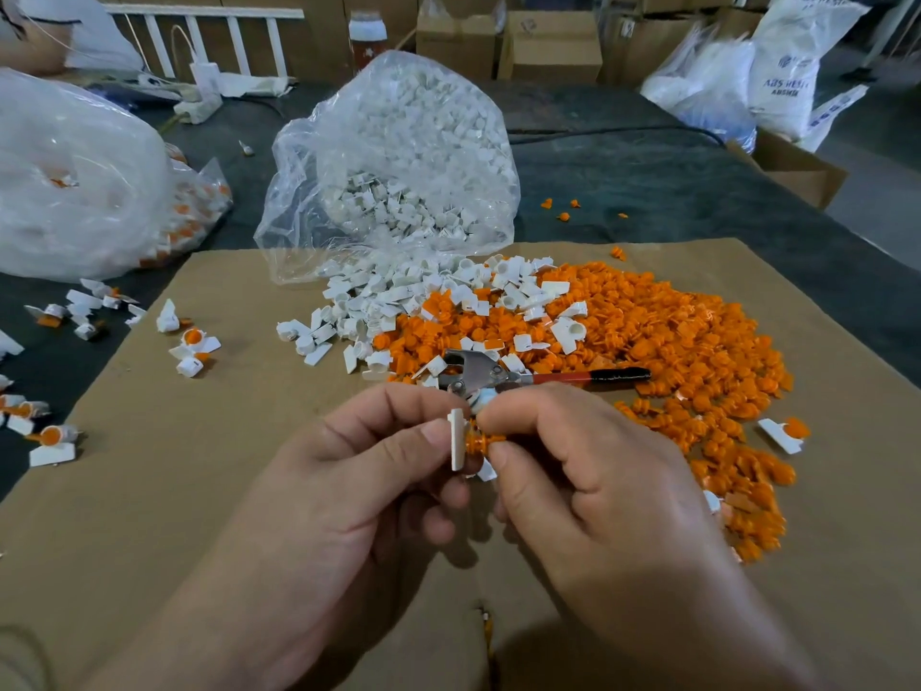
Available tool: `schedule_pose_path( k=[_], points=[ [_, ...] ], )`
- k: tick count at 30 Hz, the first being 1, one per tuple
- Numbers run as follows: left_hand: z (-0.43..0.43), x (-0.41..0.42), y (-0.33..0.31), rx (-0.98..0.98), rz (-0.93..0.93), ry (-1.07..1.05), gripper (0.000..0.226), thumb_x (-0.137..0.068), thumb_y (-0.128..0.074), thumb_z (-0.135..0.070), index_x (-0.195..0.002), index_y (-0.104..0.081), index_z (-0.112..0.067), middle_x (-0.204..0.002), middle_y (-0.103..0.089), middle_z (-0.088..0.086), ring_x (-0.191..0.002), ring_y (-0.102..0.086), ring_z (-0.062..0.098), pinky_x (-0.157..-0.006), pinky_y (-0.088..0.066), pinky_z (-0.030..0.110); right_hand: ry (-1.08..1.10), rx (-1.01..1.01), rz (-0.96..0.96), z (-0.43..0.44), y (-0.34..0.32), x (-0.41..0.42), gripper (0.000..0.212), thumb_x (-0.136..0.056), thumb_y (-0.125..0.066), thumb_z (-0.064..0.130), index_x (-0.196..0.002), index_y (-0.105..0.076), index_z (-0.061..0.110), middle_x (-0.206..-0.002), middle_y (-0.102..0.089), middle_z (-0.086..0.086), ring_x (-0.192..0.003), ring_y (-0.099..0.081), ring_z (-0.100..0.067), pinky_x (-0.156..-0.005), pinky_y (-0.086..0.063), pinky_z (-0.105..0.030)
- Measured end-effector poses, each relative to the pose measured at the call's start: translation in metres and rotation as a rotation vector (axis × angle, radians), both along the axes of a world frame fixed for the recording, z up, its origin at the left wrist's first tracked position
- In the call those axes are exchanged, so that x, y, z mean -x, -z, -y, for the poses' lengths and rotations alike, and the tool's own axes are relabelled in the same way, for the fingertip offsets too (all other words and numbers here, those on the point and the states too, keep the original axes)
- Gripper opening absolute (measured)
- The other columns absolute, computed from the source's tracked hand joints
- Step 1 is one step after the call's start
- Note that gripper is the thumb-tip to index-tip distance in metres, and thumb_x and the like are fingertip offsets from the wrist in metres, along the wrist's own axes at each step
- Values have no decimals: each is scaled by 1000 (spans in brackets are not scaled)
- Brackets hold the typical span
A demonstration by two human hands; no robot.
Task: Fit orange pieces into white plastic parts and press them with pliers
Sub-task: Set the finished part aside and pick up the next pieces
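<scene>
Few assemblies [192, 349] lie finished at left; large heaps [648, 331] await. Your left hand [349, 471] pinches a white part [457, 438], your right hand [588, 471] pinches an orange piece [481, 439] against it — pliers [498, 374] rest just beyond, unheld.

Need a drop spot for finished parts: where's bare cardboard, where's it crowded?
Bare cardboard left of the left hand, between the finished parts and the white pile. Another bare patch near right, below the orange pile, beside the right hand. Crowded: centre and right, with both piles, the pliers and the bag.
</scene>
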State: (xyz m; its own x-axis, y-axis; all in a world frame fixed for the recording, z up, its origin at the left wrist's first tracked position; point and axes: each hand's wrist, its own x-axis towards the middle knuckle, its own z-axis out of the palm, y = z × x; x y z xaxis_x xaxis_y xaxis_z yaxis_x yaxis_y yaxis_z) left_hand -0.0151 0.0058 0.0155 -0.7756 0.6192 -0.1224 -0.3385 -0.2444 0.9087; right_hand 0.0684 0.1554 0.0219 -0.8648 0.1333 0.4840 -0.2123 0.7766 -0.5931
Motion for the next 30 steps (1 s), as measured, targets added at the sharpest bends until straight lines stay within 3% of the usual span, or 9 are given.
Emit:
schedule_pose_path(
  k=[3, 10, 17, 20, 23, 27, 30],
  points=[
    [-3, -3, -2, 4, 17, 15, 21, -62, -76, -20, -81, -77, -9, -68, -67, 14, -51, -60, 15, -40, -48, 22, 29, -61, -31, -1, -1, 0, 12, -92, -49, 34, -101, -54, 41, -89, -55, 22, -82, -57, 4, -62, -43, -11],
    [-2, -2, 4, 61, -56, 24, 15, -68, -74, -20, -79, -75, -10, -66, -65, 14, -51, -59, 17, -42, -49, 22, -6, -131, -40, -2, 0, 1, 11, -95, -49, 28, -99, -60, 30, -86, -52, 14, -73, -55, -8, -55, -44, -25],
    [1, 1, 17, 138, -227, -9, 21, -73, -79, -30, -90, -78, -19, -72, -67, 16, -61, -61, 26, -53, -50, 28, -14, -112, 3, -1, -1, 1, 7, -93, -49, 37, -98, -54, 40, -83, -50, 20, -76, -53, -1, -58, -43, -19],
    [1, 1, 18, 135, -259, -43, 28, -73, -77, -32, -98, -78, -20, -74, -68, 15, -63, -62, 25, -55, -51, 29, -2, -107, 20, 0, 1, 1, 5, -93, -48, 37, -95, -53, 40, -83, -50, 19, -76, -53, -2, -58, -43, -21],
    [6, 2, 17, 220, -408, -14, 26, -77, -70, -38, -100, -76, -30, -77, -73, 8, -65, -69, 21, -60, -54, 24, 31, -117, 24, -2, 1, 3, 6, -92, -48, 37, -93, -54, 38, -85, -50, 18, -77, -53, -1, -59, -43, -19],
    [3, -2, 21, 236, -416, -32, 37, -70, -73, -47, -103, -75, -29, -85, -74, 6, -74, -68, 22, -70, -57, 43, 14, -136, 39, -2, 0, 3, 7, -93, -47, 37, -93, -53, 36, -86, -49, 18, -76, -52, -1, -56, -45, -21],
    [1, -2, 21, 291, -473, -110, 35, -65, -72, -52, -95, -75, -34, -79, -73, -1, -71, -70, 20, -66, -58, 41, -12, -126, 52, -1, 1, 3, 11, -93, -46, 37, -98, -55, 34, -92, -50, 17, -82, -53, -3, -60, -47, -24]
  ],
)
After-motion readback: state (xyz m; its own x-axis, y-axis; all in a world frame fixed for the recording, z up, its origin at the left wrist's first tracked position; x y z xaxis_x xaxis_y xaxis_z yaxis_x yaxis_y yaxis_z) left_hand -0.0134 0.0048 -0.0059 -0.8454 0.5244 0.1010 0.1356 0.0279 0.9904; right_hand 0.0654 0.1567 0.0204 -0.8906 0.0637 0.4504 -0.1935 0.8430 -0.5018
